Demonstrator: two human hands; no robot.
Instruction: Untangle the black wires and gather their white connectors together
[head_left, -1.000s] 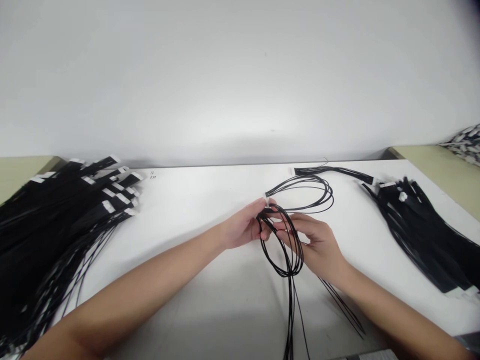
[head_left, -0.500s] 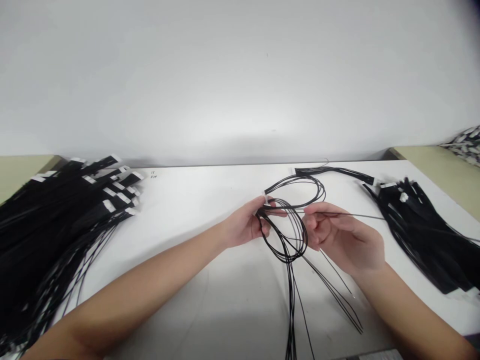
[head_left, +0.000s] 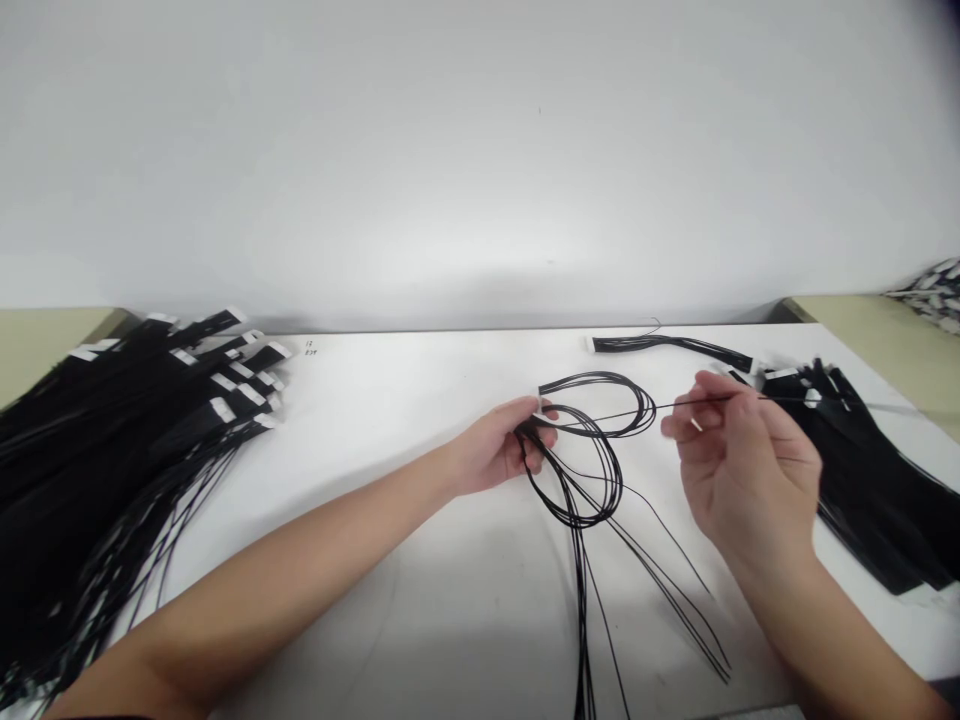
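My left hand (head_left: 517,440) is closed on a looped bundle of black wires (head_left: 600,516), near a small white connector (head_left: 537,406) at its fingertips. Two round loops stand out to the right of that hand, and loose wire ends hang down over the white table. To the right, my right hand (head_left: 746,460) pinches a single black wire (head_left: 630,412) between thumb and fingers. This wire runs back through the loops toward my left hand, and its other end passes off to the right.
A large pile of black wire bundles with white ends (head_left: 112,470) lies at the left. Another pile of black bundles (head_left: 877,470) is at the right. One wire bundle with a white connector (head_left: 675,345) rests at the back of the white table (head_left: 375,400), against a pale wall.
My right hand has moved right and slightly up, away from the loops, drawing the single wire out straight. My left hand stays nearly in place with the bundle.
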